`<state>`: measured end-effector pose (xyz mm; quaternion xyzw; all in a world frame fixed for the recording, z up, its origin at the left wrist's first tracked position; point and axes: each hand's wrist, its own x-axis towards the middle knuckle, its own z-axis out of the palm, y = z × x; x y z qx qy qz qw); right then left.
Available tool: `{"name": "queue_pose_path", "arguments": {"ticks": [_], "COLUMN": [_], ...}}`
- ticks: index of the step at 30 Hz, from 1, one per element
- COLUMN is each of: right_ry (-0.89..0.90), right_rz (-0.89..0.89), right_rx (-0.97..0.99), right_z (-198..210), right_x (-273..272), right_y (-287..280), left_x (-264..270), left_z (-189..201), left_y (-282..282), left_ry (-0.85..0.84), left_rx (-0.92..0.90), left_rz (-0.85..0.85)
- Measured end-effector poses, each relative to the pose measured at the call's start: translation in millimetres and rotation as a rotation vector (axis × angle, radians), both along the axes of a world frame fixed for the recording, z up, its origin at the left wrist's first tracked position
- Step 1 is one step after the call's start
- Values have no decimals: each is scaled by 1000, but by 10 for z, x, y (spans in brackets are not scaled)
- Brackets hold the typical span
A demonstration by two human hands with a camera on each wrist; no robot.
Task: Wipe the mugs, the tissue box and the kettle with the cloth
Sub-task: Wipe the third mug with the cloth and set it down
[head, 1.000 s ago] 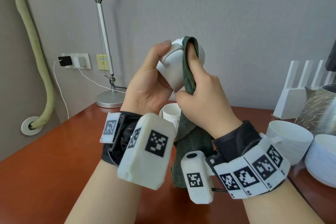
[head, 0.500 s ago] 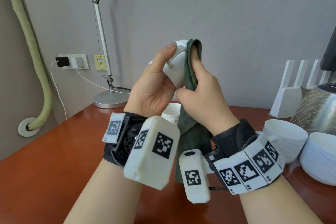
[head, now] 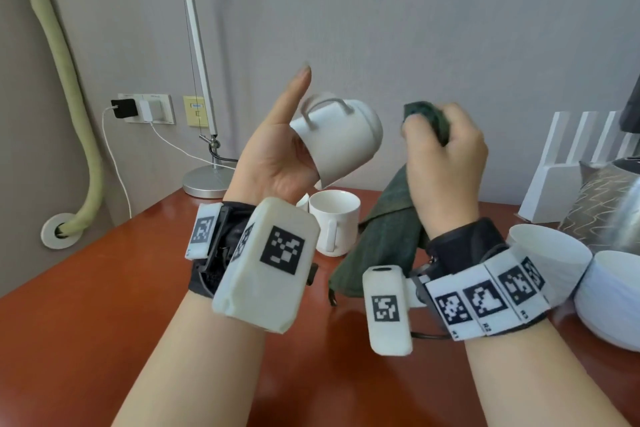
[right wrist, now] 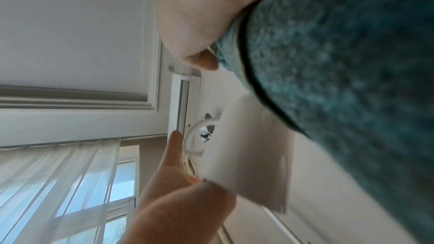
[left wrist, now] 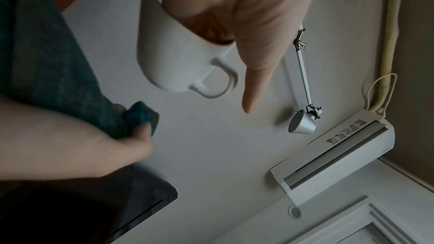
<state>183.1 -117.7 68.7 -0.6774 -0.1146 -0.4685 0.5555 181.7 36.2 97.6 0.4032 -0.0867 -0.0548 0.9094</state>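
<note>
Above the table: the left hand held a white mug tipped on its side, fingers tucked inside it, thumb straight, likely to bare the outside.
Right of the mug: the right hand gripped a bunched green cloth, apart from it.
Below the mug: a second mug stood upright.
Kettle, tissue box: not clearly identifiable.

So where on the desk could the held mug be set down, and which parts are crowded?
Bare red desk lies on the left, between the lamp base and the left forearm. The right side is crowded: stacked bowls, kettle and patterned box. Centre back, the standing mug sits beside the hanging cloth.
</note>
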Motion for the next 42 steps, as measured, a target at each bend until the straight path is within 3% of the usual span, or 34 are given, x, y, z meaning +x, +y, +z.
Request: {"name": "queue_pose_path", "arguments": {"ticks": [3, 7, 11, 19, 23, 28, 32, 37, 42], "right_ry": [25, 197, 482, 702, 732, 794, 795, 744, 691], "right_rz": [-9, -183, 23, 449, 542, 547, 567, 581, 554], "right_rx": [46, -237, -301, -502, -546, -737, -775, -665, -498], "right_z": [20, -20, -64, -49, -85, -119, -145, -208, -254], "right_x": [39, 158, 153, 24, 67, 108, 89, 73, 117], "right_y": [-96, -240, -320, -423, -555, -608, -618, -659, -796], "left_x": [-30, -71, -58, -146, -232, -256, -229, -194, -106], "left_z": [-15, -27, -68, -61, -24, -37, -83, -118, -161], "left_y": [5, -13, -51, -98, -123, -214, -289, -322, -269], "left_ry": [-7, -74, -152, -389, -487, -619, -667, -705, -681], "left_rx": [171, 503, 755, 1256, 1480, 1705, 1754, 1767, 1483], "left_rz": [5, 50, 79, -29, -75, -90, -131, -141, -18]}}
